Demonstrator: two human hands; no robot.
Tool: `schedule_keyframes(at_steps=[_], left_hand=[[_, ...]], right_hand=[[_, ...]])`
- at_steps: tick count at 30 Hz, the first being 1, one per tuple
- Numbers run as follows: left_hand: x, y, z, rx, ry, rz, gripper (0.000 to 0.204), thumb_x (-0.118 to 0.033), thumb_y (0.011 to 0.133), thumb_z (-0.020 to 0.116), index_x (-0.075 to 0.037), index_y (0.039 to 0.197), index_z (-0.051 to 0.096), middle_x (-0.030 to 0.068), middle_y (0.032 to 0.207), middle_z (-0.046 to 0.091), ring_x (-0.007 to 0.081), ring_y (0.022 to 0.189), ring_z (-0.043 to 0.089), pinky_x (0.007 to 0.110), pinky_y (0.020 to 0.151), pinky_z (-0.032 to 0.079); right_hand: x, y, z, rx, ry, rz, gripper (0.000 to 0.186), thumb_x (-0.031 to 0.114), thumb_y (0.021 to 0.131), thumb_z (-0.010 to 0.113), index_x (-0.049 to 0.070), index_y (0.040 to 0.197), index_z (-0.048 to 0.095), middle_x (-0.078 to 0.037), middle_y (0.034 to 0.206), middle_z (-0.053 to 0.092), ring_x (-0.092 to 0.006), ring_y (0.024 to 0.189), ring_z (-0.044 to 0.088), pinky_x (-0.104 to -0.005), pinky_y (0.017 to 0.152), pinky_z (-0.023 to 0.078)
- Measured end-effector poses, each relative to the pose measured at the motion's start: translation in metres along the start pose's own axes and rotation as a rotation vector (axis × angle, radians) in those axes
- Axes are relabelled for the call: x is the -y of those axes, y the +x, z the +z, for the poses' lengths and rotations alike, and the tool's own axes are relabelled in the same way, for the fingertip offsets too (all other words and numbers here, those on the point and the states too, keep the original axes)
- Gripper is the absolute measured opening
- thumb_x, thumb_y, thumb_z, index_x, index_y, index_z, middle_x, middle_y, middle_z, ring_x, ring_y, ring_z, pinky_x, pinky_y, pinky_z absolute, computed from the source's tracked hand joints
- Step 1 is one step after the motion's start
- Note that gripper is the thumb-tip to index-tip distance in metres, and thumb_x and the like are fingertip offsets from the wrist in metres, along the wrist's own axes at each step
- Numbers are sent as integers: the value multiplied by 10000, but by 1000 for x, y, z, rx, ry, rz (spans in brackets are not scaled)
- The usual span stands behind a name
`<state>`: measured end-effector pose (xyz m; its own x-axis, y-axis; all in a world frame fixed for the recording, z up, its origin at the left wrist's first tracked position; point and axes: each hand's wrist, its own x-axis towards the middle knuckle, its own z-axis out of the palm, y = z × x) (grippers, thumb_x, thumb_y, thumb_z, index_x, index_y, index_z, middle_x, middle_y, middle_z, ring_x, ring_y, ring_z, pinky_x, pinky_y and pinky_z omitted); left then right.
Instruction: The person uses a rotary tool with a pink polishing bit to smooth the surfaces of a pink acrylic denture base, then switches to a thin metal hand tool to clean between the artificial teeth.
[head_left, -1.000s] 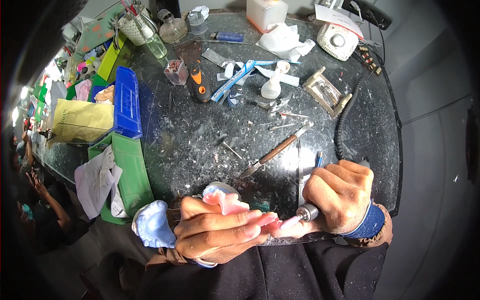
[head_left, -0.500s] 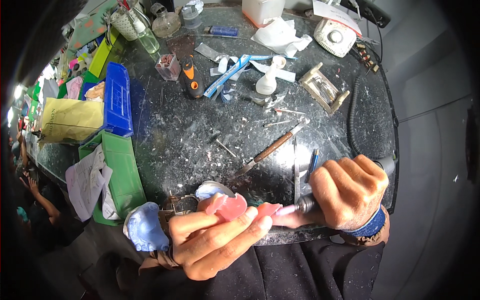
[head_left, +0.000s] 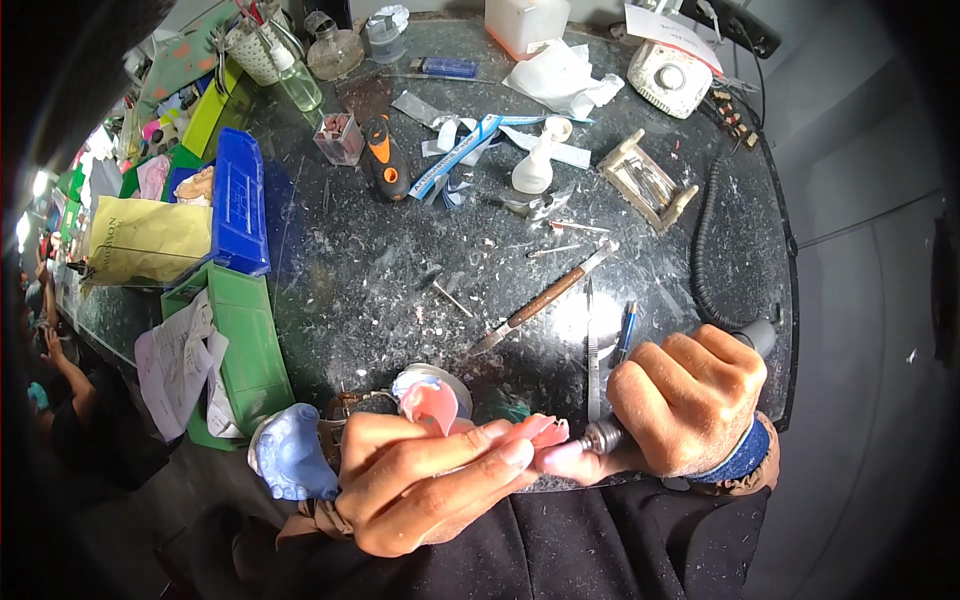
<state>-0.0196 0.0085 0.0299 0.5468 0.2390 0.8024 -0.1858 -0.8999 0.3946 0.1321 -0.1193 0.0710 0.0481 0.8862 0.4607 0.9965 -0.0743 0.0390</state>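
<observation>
My left hand (head_left: 425,485) pinches a thin, curved pink denture base (head_left: 432,404) near the front edge of the bench. In my right hand (head_left: 690,400) is a dark rotary handpiece (head_left: 606,437), its metal nose pointing left at the pink edge. My right thumb reaches along under that edge, by the left fingertips. Whether the bur touches the pink material I cannot tell. A blue dental cast (head_left: 292,455) stands left of my left hand. Behind the fingers, a metal articulator (head_left: 338,408) and a pale round cast (head_left: 428,376) are partly hidden.
Beyond my hands lie a brown-handled wax knife (head_left: 548,299), a slim metal tool (head_left: 592,350) and a blue pen (head_left: 628,328). A coiled cord (head_left: 702,245) runs down the right side. Green (head_left: 250,340) and blue (head_left: 240,200) bins line the left.
The denture base has turned in my left fingers, showing its curved side differently. My right hand has tilted and shifted slightly down, and the handpiece's rear end now shows behind it.
</observation>
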Motion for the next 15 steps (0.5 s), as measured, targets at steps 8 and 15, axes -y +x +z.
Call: schedule_keyframes(at_steps=[8, 15], left_hand=[[3, -6, -1, 51, -100, -60, 342, -158, 588, 869, -131, 789, 594, -24, 714, 594, 140, 653, 531, 266, 634, 457], [4, -3, 7, -50, -334, -181, 391, -45, 553, 867, -110, 870, 647, -29, 783, 643, 90, 662, 537, 215, 603, 461]], right_hand=[[-2, -3, 2, -17, 90, 121, 601, 625, 660, 675, 125, 527, 370, 34, 464, 280, -87, 356, 334, -237, 357, 237], [3, -5, 8, -77, 100, 34, 592, 610, 668, 678, 126, 526, 370, 35, 478, 300, -92, 361, 344, -244, 352, 235]])
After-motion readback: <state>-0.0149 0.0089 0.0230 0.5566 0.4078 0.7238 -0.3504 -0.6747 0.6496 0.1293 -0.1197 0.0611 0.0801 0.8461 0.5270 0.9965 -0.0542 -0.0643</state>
